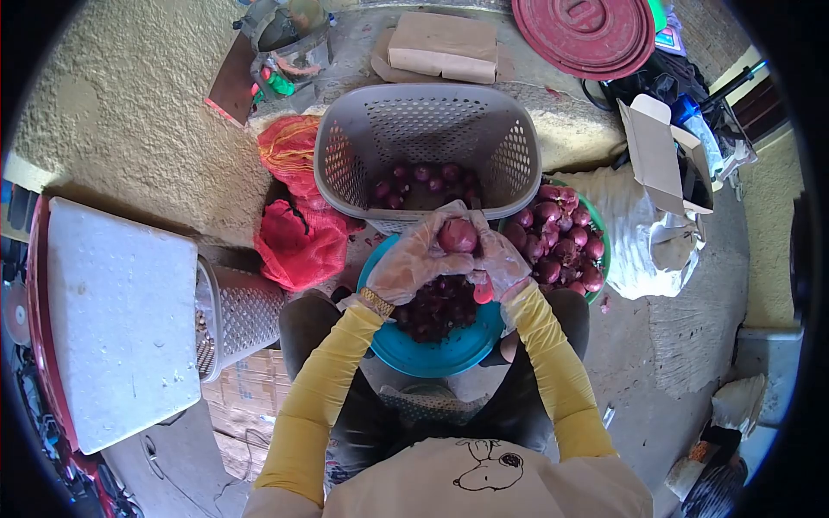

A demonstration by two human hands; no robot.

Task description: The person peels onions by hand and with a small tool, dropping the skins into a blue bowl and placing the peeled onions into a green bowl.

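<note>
My left hand (413, 261), in a clear plastic glove, is closed round a red onion (458, 236) held above the blue basin (393, 352). My right hand (501, 252), gloved as well, is closed beside the onion. From under its palm sticks out the pink-red handle of a small tool (484, 290); the glove and onion hide its working end. Dark red onion skins (440, 315) lie in the basin between my knees. Just beyond my hands, the grey perforated basket (427, 97) has several red onions (423, 174) on its bottom.
Right of the basin, a green bowl (607, 259) is heaped with red onions. Next to it lies a white sack (661, 250). A red mesh sack (302, 242) is left of the basket. Farther left stand another perforated basket (246, 311) and a white foam board (125, 311).
</note>
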